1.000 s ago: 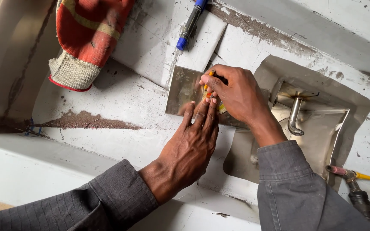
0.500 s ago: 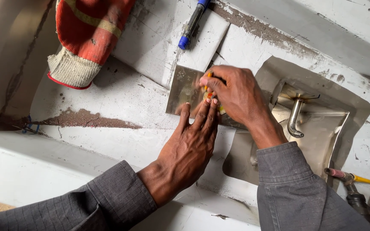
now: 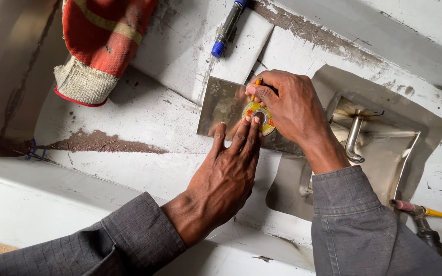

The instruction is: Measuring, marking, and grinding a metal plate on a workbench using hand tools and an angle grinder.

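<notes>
Inventory, largest first, placed from our two hands.

Counter (image 3: pixel 144 168): white, scuffed and rust-streaked, under both hands.

Tray (image 3: pixel 384 148): formed steel piece with a bent handle, just right of our right wrist.

Glove (image 3: pixel 103 46): red with a knit cuff, well up and left of our left hand.

Plate (image 3: pixel 221 105): small steel sheet, directly under both hands.

Left hand (image 3: pixel 226 179): flat, fingers extended, fingertips pressing the disc down; it grips nothing.

Right hand (image 3: pixel 292 107): closed in a pinch on a pencil (image 3: pixel 256 84), its tip at the disc's top edge.

Marker (image 3: pixel 227 28): blue-capped, above both hands, untouched.

Disc (image 3: pixel 258 116): small yellow round with a metal centre hole, lying on the plate between the two hands.

Change: half a second ago the disc was mostly hidden under our right fingers; now its face and hole show, the hand having drawn back around its rim. We judge the tracing of the disc's outline onto the plate to be in progress.
</notes>
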